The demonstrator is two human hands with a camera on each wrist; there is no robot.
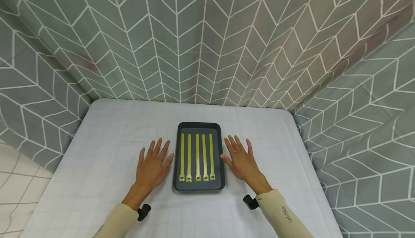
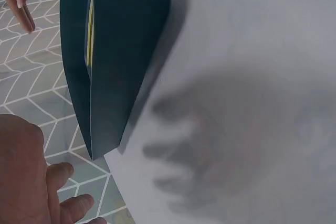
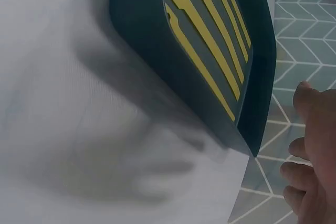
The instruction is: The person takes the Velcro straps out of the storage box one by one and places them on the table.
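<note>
A dark grey rectangular tray [image 1: 199, 186] lies on the white-covered table. Several yellow straps [image 1: 197, 155], flat and narrow with a slotted wider end toward me, lie side by side lengthwise in it. To the tray's left, my left hand [image 1: 152, 167] is held palm down with fingers spread, holding nothing. My right hand [image 1: 241, 162] mirrors it on the other side, fingers straight, thumb close to the tray's right rim. Shadows of the hands fall on the cloth in both wrist views. The slotted ends of the straps [image 3: 202, 30] show clearly in the right wrist view.
A white cloth [image 1: 97, 151] covers the table around the tray. Grey curtains [image 1: 194, 43] with white chevron lines hang behind the table and along both sides. Pale floor tiles [image 1: 19, 187] show at the lower left. A small black device [image 1: 251, 202] sits at each wrist.
</note>
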